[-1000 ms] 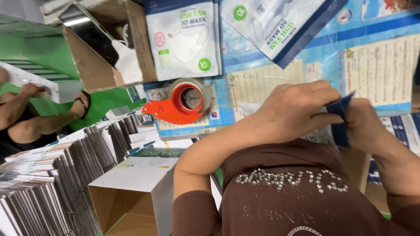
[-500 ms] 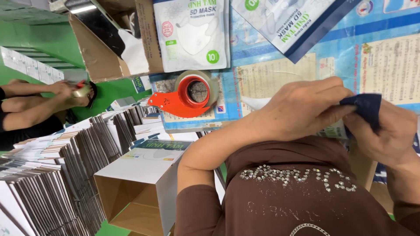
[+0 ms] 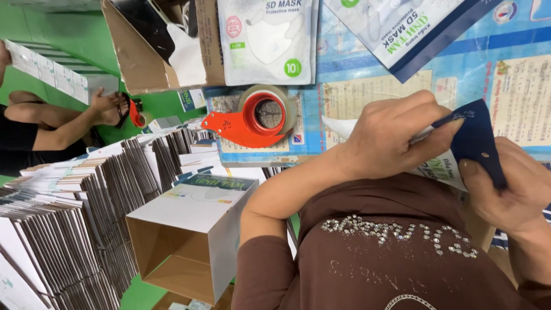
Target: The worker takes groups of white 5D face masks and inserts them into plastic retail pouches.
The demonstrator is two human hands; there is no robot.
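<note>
Many flat folded boxes point(image 3: 74, 229) stand in long rows by the green floor point(image 3: 34, 74), near the tabletop's left edge. One open cardboard box point(image 3: 189, 241) sits beside them. An orange tape roller point(image 3: 252, 120) lies on the printed tabletop point(image 3: 367, 80). Both hands pinch one dark blue mask pouch point(image 3: 473, 140) at the near edge: left hand point(image 3: 396, 138) fingers shut on its top, right hand point(image 3: 508, 189) thumb pressed on its side.

Bright, even indoor light — soft shadows, sharp centre, slight stretching toward the edges.
</note>
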